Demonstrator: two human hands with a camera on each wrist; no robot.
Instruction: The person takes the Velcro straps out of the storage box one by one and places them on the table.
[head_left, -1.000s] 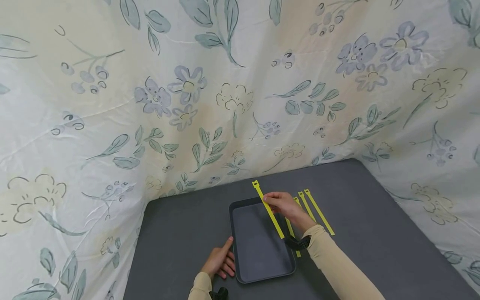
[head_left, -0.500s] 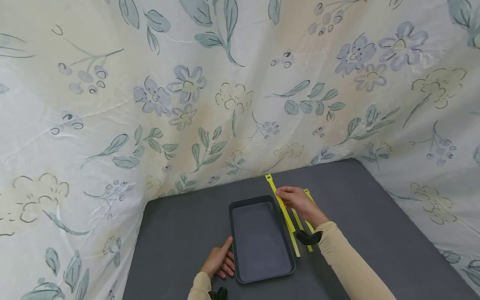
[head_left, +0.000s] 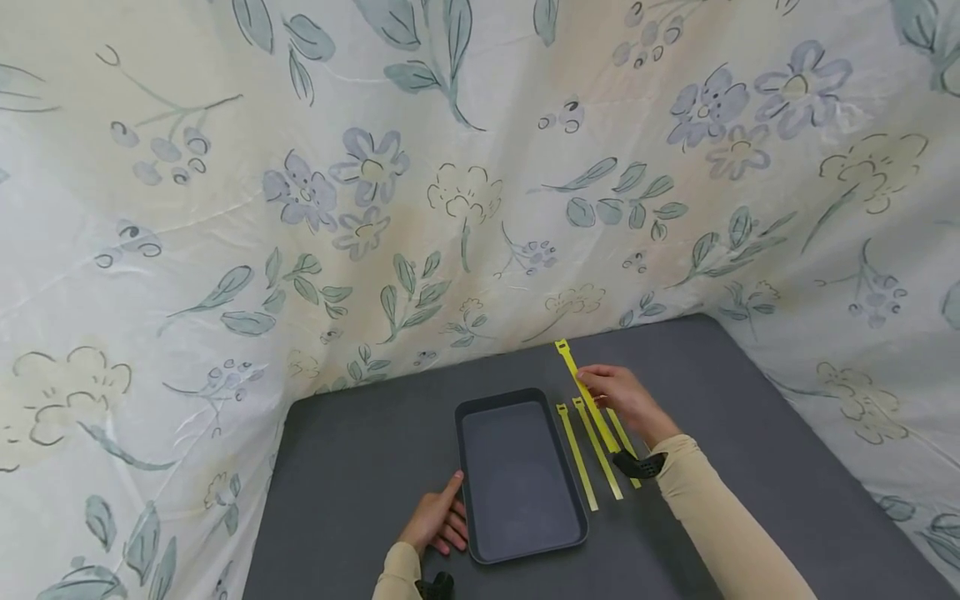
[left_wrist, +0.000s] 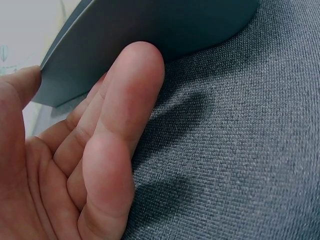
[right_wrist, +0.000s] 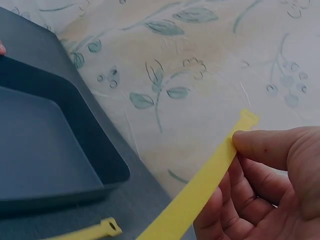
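Observation:
My right hand (head_left: pixel 622 400) pinches a yellow hook-and-loop cable tie (head_left: pixel 569 360) between thumb and fingers, its slotted head pointing up and away. In the right wrist view the strap of this cable tie (right_wrist: pixel 192 197) slants down out of the frame. Below lie two more yellow cable ties, one (head_left: pixel 576 458) beside the tray and another (head_left: pixel 597 450) to its right. A third (head_left: pixel 620 432) is partly covered by the right hand. At the left side of the dark grey tray (head_left: pixel 517 483), my left hand (head_left: pixel 437 518) touches the wall, thumb at the rim and fingers loose.
A dark grey cloth-covered table (head_left: pixel 360 467) bears the tray and ties. Floral fabric (head_left: pixel 465 208) hangs behind the table and on both sides. A black wrist strap (head_left: pixel 637 464) sits on the right wrist.
My right hand has moved right with the pinched cable tie, from over the tray to above the ties lying beside it. The left hand stays at the tray.

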